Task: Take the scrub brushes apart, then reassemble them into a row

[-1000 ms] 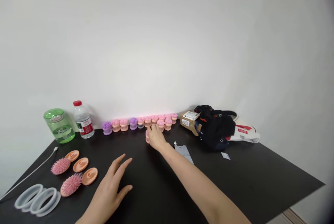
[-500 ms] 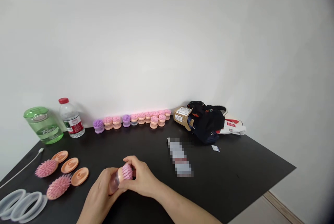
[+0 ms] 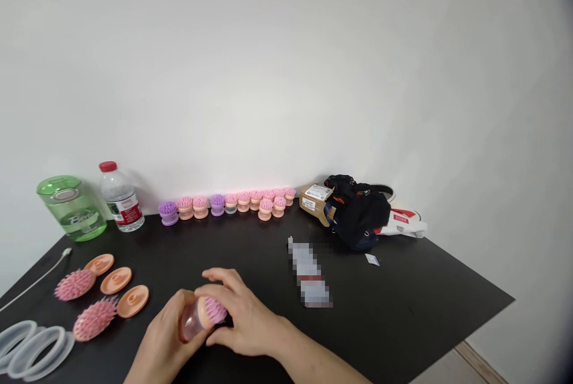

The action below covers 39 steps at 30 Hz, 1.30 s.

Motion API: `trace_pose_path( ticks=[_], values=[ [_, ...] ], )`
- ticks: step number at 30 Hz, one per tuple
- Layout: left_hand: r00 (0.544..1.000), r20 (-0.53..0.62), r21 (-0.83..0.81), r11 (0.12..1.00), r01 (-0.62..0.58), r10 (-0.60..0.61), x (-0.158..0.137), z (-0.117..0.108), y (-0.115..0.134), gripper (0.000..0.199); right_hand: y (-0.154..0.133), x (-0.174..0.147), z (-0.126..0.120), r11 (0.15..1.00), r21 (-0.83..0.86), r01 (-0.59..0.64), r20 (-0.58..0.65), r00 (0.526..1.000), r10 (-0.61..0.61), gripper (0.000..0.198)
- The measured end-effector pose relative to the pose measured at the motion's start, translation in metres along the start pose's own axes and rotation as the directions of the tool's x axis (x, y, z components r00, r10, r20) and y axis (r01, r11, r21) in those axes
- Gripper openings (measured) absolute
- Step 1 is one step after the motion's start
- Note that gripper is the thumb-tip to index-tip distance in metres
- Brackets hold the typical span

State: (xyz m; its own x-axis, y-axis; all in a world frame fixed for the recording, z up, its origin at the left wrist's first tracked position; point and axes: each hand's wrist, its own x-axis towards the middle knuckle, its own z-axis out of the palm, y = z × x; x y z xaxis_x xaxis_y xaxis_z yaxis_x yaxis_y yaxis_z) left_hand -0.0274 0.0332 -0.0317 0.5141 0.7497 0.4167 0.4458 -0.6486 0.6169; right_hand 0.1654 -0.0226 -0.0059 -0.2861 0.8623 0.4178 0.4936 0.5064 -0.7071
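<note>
Tilted above the near part of the table is a silicone scalp brush (image 3: 215, 311) with pink bristles, a peach collar and a clear body. My left hand (image 3: 162, 331) is wrapped around the clear body. From the right, my right hand (image 3: 248, 315) curves over the bristle end, its fingers on the collar's upper side and its thumb below. Two larger pink bristle pads (image 3: 95, 318) and several peach discs (image 3: 133, 301) lie to the left. Translucent rings (image 3: 38, 354) overlap in the near left corner.
Along the wall stands a row of pink and purple scalp brushes (image 3: 200, 208). A green jug (image 3: 74, 211), a water bottle (image 3: 122, 199) and a white cable (image 3: 40, 279) are at left. A cardboard box (image 3: 316, 202), dark bag (image 3: 362, 220) and blurred flat item (image 3: 310, 276) are at right.
My right hand has spread its fingers wider and shifted further over the brush's collar, its thumb lower. The brush has tipped slightly downward at the bristle end, and the view has shifted a little.
</note>
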Motion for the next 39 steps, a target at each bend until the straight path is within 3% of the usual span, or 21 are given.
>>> trace_pose_path(
  ticks=[2, 4, 6, 8, 10, 13, 15, 18, 19, 21, 23, 26, 30, 34, 37, 39],
  values=[
    [1.000, 0.005, -0.002, 1.000, -0.007, 0.007, -0.0003, 0.0022, -0.0006, 0.026, 0.0000, 0.0001, -0.0005, 0.989, 0.011, -0.149, -0.005, 0.989, 0.149, 0.090],
    [0.999, 0.003, -0.001, 0.999, -0.037, 0.037, -0.0008, 0.0051, -0.0029, 0.024, -0.0001, 0.0002, 0.0007, 0.968, 0.009, -0.249, -0.019, 0.968, 0.249, 0.074],
    [0.997, -0.005, 0.007, 0.997, -0.071, 0.071, -0.0013, 0.0072, -0.0054, 0.023, -0.0015, 0.0003, 0.0018, 0.976, 0.003, -0.220, -0.019, 0.975, 0.220, 0.053],
    [0.995, -0.016, 0.022, 0.995, -0.095, 0.095, -0.0018, 0.0077, -0.0071, 0.026, -0.0039, 0.0005, 0.0021, 0.988, 0.014, -0.154, -0.015, 0.988, 0.154, 0.064],
    [0.994, -0.025, 0.042, 0.993, -0.108, 0.109, -0.0026, 0.0072, -0.0078, 0.027, -0.0060, 0.0006, 0.0018, 0.979, 0.020, -0.201, -0.004, 0.980, 0.201, 0.081],
    [0.993, -0.025, 0.053, 0.992, -0.112, 0.114, -0.0036, 0.0064, -0.0073, 0.023, -0.0070, 0.0005, 0.0007, 0.944, 0.003, -0.331, 0.008, 0.944, 0.331, 0.061],
    [0.994, -0.016, 0.048, 0.993, -0.111, 0.112, -0.0037, 0.0060, -0.0062, 0.024, -0.0067, 0.0002, -0.0003, 0.960, 0.020, -0.279, 0.009, 0.960, 0.279, 0.051],
    [0.994, -0.021, 0.049, 0.994, -0.103, 0.104, -0.0032, 0.0049, -0.0036, 0.026, -0.0062, -0.0001, -0.0014, 0.963, 0.063, -0.262, 0.017, 0.965, 0.261, 0.081],
    [0.995, -0.024, 0.050, 0.994, -0.100, 0.101, -0.0030, 0.0044, -0.0027, 0.024, -0.0061, -0.0001, -0.0014, 0.947, 0.064, -0.315, 0.024, 0.949, 0.314, 0.080],
    [0.994, -0.027, 0.052, 0.994, -0.100, 0.102, -0.0027, 0.0037, -0.0017, 0.021, -0.0062, 0.0000, -0.0012, 0.914, 0.051, -0.403, 0.029, 0.915, 0.402, 0.059],
    [0.994, -0.024, 0.053, 0.993, -0.106, 0.107, -0.0026, 0.0035, -0.0019, 0.021, -0.0063, 0.0002, -0.0011, 0.921, 0.054, -0.386, 0.017, 0.922, 0.386, 0.045],
    [0.994, -0.015, 0.055, 0.992, -0.109, 0.110, -0.0027, 0.0041, -0.0037, 0.023, -0.0060, 0.0005, -0.0015, 0.930, 0.079, -0.360, 0.005, 0.933, 0.361, 0.075],
    [0.996, 0.007, 0.038, 0.996, -0.084, 0.084, -0.0032, 0.0042, -0.0040, 0.019, -0.0055, 0.0009, -0.0016, 0.915, 0.046, -0.401, 0.000, 0.916, 0.401, 0.045],
    [0.998, 0.014, 0.038, 0.997, -0.067, 0.067, -0.0038, 0.0031, -0.0019, 0.021, -0.0057, 0.0004, -0.0006, 0.934, 0.049, -0.354, -0.005, 0.935, 0.355, 0.069],
    [0.998, 0.010, 0.033, 0.997, -0.069, 0.068, -0.0040, 0.0033, -0.0006, 0.018, -0.0056, 0.0001, 0.0003, 0.905, 0.027, -0.425, 0.009, 0.905, 0.425, 0.049],
    [0.998, 0.012, 0.029, 0.997, -0.068, 0.068, -0.0039, 0.0035, 0.0001, 0.018, -0.0055, 0.0004, 0.0004, 0.910, 0.019, -0.414, -0.003, 0.910, 0.414, 0.055]
  ],
)
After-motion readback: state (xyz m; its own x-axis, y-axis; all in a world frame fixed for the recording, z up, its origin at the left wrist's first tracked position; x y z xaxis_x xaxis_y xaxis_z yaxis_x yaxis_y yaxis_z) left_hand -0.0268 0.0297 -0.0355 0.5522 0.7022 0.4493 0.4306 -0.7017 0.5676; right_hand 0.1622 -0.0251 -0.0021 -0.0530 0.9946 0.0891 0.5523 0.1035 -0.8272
